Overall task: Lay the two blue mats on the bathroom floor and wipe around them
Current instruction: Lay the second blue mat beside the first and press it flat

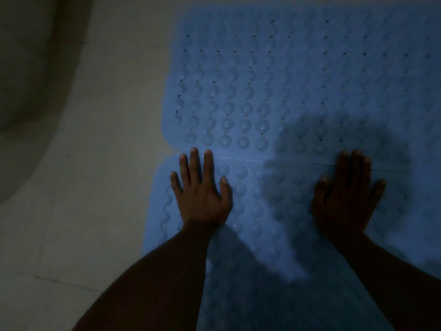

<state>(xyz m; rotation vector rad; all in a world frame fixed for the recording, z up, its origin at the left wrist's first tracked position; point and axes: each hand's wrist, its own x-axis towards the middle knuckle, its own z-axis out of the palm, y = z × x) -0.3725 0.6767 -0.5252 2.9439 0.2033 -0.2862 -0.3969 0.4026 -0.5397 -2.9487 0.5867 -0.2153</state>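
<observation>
The person's left hand [201, 189] and right hand [346, 199] are bare. The left forearm [155, 271] and right forearm [393, 271] are bare too, as far as the lower edge of the view shows them. The fingers [208, 163] of the left hand are long and slim, with short, rounded nails. The right hand is in shadow, its nails barely discernible.

Blue bubble-studded mats [298, 91] — grey floor [107, 115]

Curved grey shape [28, 80], far left.
</observation>
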